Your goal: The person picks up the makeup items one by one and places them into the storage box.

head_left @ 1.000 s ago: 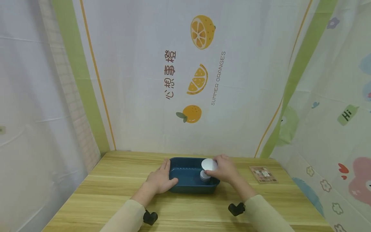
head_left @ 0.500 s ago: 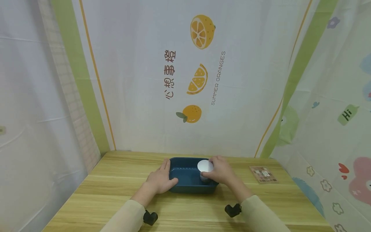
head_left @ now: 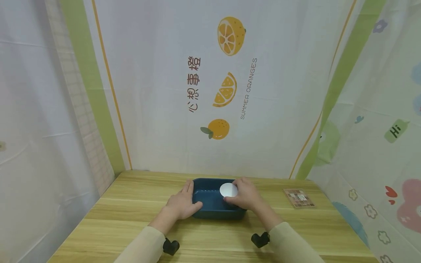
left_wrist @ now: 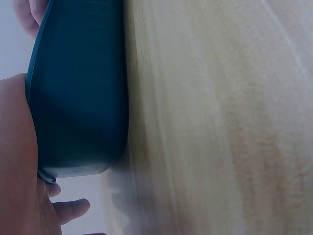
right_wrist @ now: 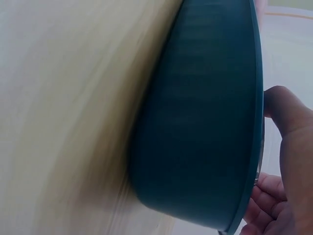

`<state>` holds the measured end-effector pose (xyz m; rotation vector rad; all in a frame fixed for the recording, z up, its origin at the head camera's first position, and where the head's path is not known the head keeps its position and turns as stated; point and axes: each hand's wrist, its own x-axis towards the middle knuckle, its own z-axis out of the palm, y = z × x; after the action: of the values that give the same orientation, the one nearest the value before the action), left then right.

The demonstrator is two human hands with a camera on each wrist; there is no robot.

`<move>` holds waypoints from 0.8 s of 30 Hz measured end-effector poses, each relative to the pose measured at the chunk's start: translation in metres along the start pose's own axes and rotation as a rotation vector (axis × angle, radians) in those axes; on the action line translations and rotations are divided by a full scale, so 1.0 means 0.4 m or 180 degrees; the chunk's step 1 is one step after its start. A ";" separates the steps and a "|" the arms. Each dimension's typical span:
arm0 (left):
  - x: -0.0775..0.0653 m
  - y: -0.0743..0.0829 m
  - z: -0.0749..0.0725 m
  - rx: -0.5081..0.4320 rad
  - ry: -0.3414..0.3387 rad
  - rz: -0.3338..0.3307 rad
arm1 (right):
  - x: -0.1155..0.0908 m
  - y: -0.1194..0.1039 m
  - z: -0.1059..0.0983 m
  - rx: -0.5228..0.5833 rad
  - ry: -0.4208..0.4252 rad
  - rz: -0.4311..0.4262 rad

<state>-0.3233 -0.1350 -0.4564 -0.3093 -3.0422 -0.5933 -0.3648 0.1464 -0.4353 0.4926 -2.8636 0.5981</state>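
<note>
A dark teal rectangular tub point(head_left: 218, 214) sits on the wooden table. My left hand point(head_left: 180, 205) rests against its left end, fingers straight along the side and thumb at the near rim. Inside the tub, toward the right, a round thing with a flat white top point(head_left: 227, 189) is pinched between the thumb and fingers of my right hand point(head_left: 248, 194). Its sides are mostly hidden, so I cannot tell its kind. From the right wrist, the tub's outer wall point(right_wrist: 200, 112) covers most of what those fingers hold.
A flat square palette with coloured squares point(head_left: 299, 198) lies on the table to the right of the tub. The wooden tabletop point(head_left: 138, 204) ends at the back against a white curtain point(head_left: 164, 146) printed with oranges. Another printed curtain point(head_left: 368, 175) hangs along the right side.
My right hand has moved left within the tub, carrying the white-topped thing. A smaller round white-topped item seen beside it earlier is now hidden. The left hand stays put.
</note>
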 end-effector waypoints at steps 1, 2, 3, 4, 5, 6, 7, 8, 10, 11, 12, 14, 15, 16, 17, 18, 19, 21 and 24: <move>0.001 0.000 0.001 -0.0002 0.0003 -0.0001 | 0.001 -0.002 0.002 0.0001 -0.0007 0.0006; 0.001 -0.001 0.002 -0.0006 0.0009 -0.0001 | 0.002 -0.006 0.003 -0.0001 -0.0012 0.0013; 0.002 -0.001 0.002 -0.0009 0.0014 0.0000 | 0.002 -0.009 0.004 0.0001 -0.0016 0.0024; 0.002 -0.002 0.002 -0.0010 0.0016 0.0000 | 0.003 -0.012 0.005 0.0002 -0.0025 0.0028; 0.003 -0.002 0.003 -0.0013 0.0018 -0.0001 | 0.003 -0.016 0.006 0.0006 -0.0034 0.0031; 0.004 -0.002 0.003 -0.0010 0.0017 -0.0004 | 0.003 -0.019 0.007 0.0006 -0.0038 0.0030; 0.004 -0.002 0.003 -0.0009 0.0017 -0.0007 | 0.003 -0.023 0.008 0.0006 -0.0045 0.0030; 0.005 -0.002 0.004 -0.0010 0.0018 -0.0008 | 0.003 -0.026 0.009 0.0014 -0.0050 0.0026; 0.006 -0.003 0.004 -0.0011 0.0018 -0.0010 | 0.004 -0.031 0.012 0.0017 -0.0058 0.0004; 0.006 -0.003 0.004 -0.0012 0.0020 -0.0010 | 0.004 -0.034 0.013 0.0027 -0.0061 -0.0007; 0.006 -0.003 0.004 -0.0015 0.0021 -0.0007 | 0.005 -0.036 0.015 0.0031 -0.0065 -0.0017; 0.007 -0.004 0.005 -0.0020 0.0021 -0.0003 | 0.006 -0.041 0.019 0.0052 -0.0078 -0.0032; 0.008 -0.005 0.005 -0.0019 0.0020 0.0000 | 0.006 -0.044 0.021 0.0055 -0.0086 -0.0038; 0.008 -0.005 0.005 -0.0016 0.0016 0.0003 | 0.007 -0.048 0.022 0.0068 -0.0095 -0.0042; 0.008 -0.006 0.006 -0.0015 0.0013 0.0003 | 0.007 -0.051 0.025 0.0073 -0.0104 -0.0045; 0.009 -0.006 0.006 -0.0016 0.0011 0.0003 | 0.007 -0.054 0.027 0.0072 -0.0112 -0.0048; 0.009 -0.006 0.006 -0.0015 0.0008 0.0003 | 0.008 -0.057 0.030 0.0067 -0.0122 -0.0056; 0.009 -0.007 0.007 -0.0017 0.0009 0.0003 | 0.009 -0.061 0.037 0.0085 -0.0154 -0.0071; 0.010 -0.007 0.006 -0.0020 0.0011 0.0002 | 0.012 -0.067 0.047 0.0089 -0.0190 -0.0099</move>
<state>-0.3276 -0.1358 -0.4596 -0.3093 -3.0375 -0.6030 -0.3619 0.1141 -0.4418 0.5675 -2.9012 0.6296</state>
